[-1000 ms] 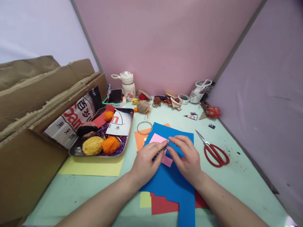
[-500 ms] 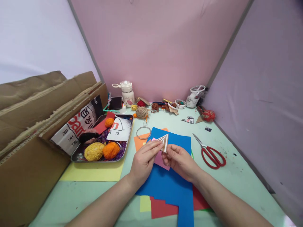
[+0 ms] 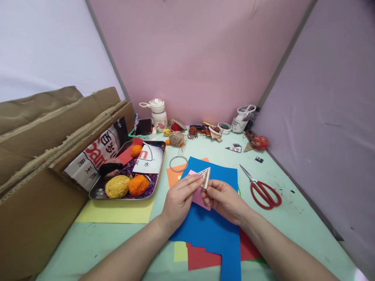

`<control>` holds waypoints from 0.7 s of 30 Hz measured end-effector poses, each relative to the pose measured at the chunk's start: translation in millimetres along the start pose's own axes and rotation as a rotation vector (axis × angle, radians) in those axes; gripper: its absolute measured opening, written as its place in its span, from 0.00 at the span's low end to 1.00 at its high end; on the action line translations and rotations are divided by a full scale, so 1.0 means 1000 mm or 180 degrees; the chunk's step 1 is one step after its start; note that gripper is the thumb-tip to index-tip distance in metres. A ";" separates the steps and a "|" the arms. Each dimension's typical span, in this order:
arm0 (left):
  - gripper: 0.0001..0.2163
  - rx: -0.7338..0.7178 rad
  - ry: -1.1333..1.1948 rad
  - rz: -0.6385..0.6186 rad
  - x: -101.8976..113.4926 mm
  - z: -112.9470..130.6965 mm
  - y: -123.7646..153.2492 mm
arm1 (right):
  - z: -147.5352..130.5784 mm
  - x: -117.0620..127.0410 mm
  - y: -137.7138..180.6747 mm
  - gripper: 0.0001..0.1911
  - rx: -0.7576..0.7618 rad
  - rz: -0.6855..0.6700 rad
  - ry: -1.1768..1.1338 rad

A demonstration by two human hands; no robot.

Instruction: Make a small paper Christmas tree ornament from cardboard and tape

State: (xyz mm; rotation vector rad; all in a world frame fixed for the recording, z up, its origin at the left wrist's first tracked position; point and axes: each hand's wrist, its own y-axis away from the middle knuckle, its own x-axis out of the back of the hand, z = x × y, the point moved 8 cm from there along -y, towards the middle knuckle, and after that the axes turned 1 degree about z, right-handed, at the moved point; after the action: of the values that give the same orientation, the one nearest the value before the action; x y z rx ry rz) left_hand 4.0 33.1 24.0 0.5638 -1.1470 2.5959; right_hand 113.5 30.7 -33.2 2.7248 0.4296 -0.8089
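Between my two hands is a small triangular piece of cardboard (image 3: 206, 177) with brown and white stripes. My left hand (image 3: 182, 197) has its fingers laid together over the left side of the piece. Thumb and fingertips of my right hand (image 3: 224, 200) pinch its lower right corner. Under the hands lie a pink paper square (image 3: 201, 200) and a large blue sheet (image 3: 211, 230) with a stepped cut edge. Part of the cardboard is hidden behind my left fingers.
Red-handled scissors (image 3: 265, 194) lie at the right. A metal tray (image 3: 159, 175) with yarn balls stands left, beside folded cardboard (image 3: 38, 218). A metal ring (image 3: 170, 167) lies near the orange paper. A white bottle (image 3: 159, 119), yarn and a jar (image 3: 239, 124) line the back.
The striped cardboard piece has turned very slightly in my fingers. Both hands keep nearly the same place, and the view has shifted a little.
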 end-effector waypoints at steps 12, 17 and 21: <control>0.18 0.0113 0.0098 -0.0108 -0.005 0.001 0.000 | -0.002 0.002 0.000 0.11 0.0018 0.0140 0.0049; 0.19 0.0167 0.0148 -0.0155 -0.008 0.000 0.002 | -0.003 0.003 0.001 0.11 0.0062 0.0205 0.0112; 0.19 0.0237 0.0174 -0.0147 -0.009 -0.003 0.004 | -0.004 0.003 0.002 0.11 0.0082 0.0174 0.0083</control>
State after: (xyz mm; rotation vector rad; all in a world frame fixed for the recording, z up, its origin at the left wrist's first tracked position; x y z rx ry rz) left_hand 9.5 32.3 15.1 0.5249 -1.0123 2.6065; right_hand 118.0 30.4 -31.4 2.7606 0.3507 -0.7705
